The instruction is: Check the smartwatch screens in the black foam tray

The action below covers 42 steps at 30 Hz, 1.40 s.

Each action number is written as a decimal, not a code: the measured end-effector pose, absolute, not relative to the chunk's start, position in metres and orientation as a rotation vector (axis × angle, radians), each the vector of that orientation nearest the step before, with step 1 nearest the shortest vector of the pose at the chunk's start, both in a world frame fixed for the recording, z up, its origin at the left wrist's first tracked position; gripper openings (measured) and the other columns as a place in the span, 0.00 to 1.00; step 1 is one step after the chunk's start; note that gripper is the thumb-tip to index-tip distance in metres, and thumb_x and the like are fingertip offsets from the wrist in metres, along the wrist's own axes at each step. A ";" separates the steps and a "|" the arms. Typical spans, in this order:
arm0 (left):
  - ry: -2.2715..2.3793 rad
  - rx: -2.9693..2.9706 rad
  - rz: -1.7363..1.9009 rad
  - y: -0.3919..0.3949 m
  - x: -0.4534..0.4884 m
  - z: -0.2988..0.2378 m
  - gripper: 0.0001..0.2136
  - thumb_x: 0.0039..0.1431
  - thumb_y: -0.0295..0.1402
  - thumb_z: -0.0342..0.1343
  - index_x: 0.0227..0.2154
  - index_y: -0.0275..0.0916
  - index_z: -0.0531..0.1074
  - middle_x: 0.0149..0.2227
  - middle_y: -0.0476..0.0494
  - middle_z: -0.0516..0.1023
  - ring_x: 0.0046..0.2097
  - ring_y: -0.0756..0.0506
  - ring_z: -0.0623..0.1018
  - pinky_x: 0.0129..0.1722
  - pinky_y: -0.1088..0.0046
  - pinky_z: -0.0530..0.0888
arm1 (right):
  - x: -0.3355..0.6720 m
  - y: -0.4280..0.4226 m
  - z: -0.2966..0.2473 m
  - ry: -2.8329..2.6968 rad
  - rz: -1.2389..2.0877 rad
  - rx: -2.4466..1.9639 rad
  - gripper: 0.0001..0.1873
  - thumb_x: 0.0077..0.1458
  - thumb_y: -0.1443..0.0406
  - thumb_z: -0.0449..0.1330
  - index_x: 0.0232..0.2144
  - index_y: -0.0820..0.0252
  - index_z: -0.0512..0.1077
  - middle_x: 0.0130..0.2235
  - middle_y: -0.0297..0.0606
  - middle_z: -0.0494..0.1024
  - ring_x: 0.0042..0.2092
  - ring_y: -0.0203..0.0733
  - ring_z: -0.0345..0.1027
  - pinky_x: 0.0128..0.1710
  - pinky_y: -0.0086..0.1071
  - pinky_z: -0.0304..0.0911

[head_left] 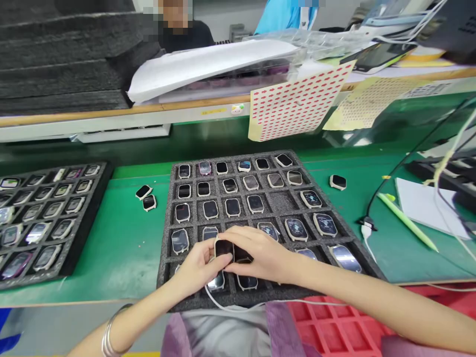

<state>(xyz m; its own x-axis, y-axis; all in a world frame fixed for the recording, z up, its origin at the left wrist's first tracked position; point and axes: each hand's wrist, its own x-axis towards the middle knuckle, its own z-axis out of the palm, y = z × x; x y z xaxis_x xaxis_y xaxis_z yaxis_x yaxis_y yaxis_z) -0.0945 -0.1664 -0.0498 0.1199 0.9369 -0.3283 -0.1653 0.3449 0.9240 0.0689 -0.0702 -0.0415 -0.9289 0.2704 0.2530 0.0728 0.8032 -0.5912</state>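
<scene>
Between my two hands is a smartwatch body (224, 247) with a dark screen and pale case, without a strap. The fingers of my left hand (199, 267) grip it from the left, thumb across its lower front. My right hand (258, 253) closes on its right and top edges. Both hands are over the near part of a black foam tray (275, 202), whose compartments hold several similar watches; some screens are lit. A thin white cable (238, 310) rises towards my left hand, but its end is hidden.
A second watch-filled foam tray (82, 225) lies to the left. Loose watches (149, 202) rest on the green table (122, 238), another watch (337, 182) at right. Also at right are a green pen (409, 223), paper (427, 206) and cables. A red tray (334, 327) is below the edge.
</scene>
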 end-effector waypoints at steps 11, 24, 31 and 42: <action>1.103 0.878 0.979 -0.166 -0.096 -0.058 0.12 0.56 0.39 0.58 0.32 0.33 0.71 0.30 0.40 0.79 0.32 0.48 0.76 0.31 0.76 0.68 | 0.128 -0.023 -0.030 -2.962 0.432 -0.505 0.11 0.60 0.58 0.56 0.33 0.60 0.69 0.36 0.41 0.69 0.38 0.47 0.64 0.39 0.39 0.61; 1.124 0.834 0.919 -0.166 -0.099 -0.049 0.16 0.55 0.45 0.57 0.31 0.34 0.68 0.20 0.50 0.73 0.11 0.59 0.54 0.12 0.80 0.45 | 0.083 -0.066 -0.016 -2.686 0.955 -0.363 0.37 0.48 0.54 0.68 0.56 0.61 0.60 0.49 0.46 0.67 0.51 0.49 0.63 0.49 0.40 0.64; 1.081 0.766 0.915 -0.165 -0.104 -0.059 0.16 0.59 0.44 0.54 0.25 0.37 0.62 0.09 0.55 0.66 0.09 0.57 0.60 0.10 0.85 0.52 | 0.060 -0.065 -0.035 -2.605 1.119 -0.339 0.23 0.55 0.61 0.63 0.51 0.64 0.66 0.44 0.43 0.67 0.43 0.42 0.66 0.44 0.33 0.67; 1.058 0.772 0.920 -0.166 -0.107 -0.055 0.16 0.53 0.43 0.60 0.26 0.33 0.69 0.16 0.48 0.73 0.11 0.57 0.59 0.11 0.82 0.52 | 0.062 -0.062 -0.034 -2.401 1.274 -0.273 0.24 0.51 0.63 0.67 0.50 0.60 0.69 0.44 0.42 0.67 0.44 0.42 0.66 0.44 0.37 0.66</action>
